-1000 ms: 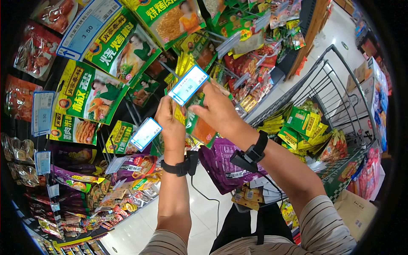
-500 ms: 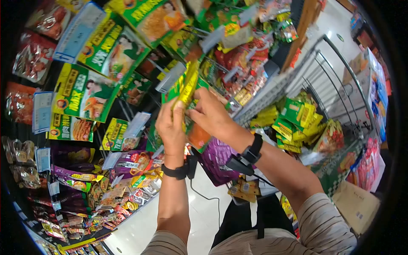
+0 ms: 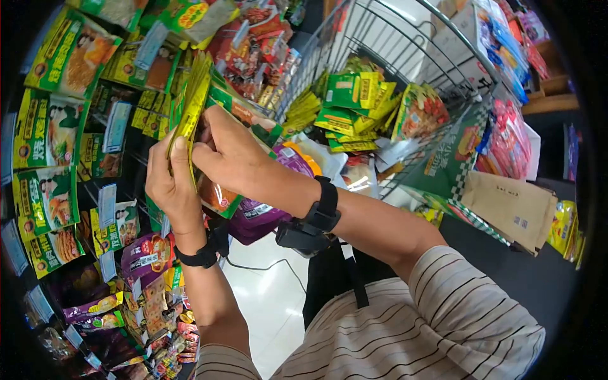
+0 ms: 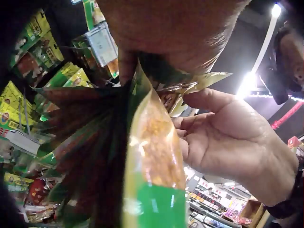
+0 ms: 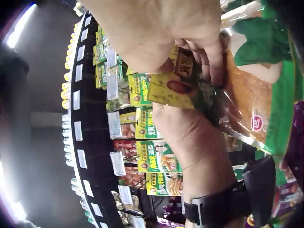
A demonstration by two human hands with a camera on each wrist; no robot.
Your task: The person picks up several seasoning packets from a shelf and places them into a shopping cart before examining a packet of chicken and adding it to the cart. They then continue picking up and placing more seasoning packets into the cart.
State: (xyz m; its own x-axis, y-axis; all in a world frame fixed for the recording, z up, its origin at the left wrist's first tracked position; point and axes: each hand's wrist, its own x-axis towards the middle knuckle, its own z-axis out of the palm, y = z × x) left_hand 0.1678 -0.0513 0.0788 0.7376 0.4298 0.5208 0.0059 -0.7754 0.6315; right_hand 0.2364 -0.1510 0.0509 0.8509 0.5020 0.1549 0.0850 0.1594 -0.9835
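Note:
A thick stack of green-and-yellow seasoning packets (image 3: 193,101) stands edge-on between both hands in the head view. My left hand (image 3: 171,180) grips its near end, thumb along the yellow edges. Close against the other side, my right hand (image 3: 231,155) pinches the packets with curled fingers. In the left wrist view the packets fan out below the left hand, and an orange-filled packet (image 4: 154,147) faces the camera. The right hand (image 4: 232,137) has its thumb at a yellow corner there. In the right wrist view a packet's yellow top (image 5: 180,88) sticks out between the hands.
Hanging packets (image 3: 50,126) and price tags (image 3: 114,126) line the shelf at left. A wire shopping cart (image 3: 437,57) at right holds yellow-green packets (image 3: 354,107) and purple bags (image 3: 253,218). A brown paper bag (image 3: 506,209) lies beyond it.
The head view has swung right, bringing the cart nearer the middle. Both hands and the stack have come away from the price tag that overlapped them.

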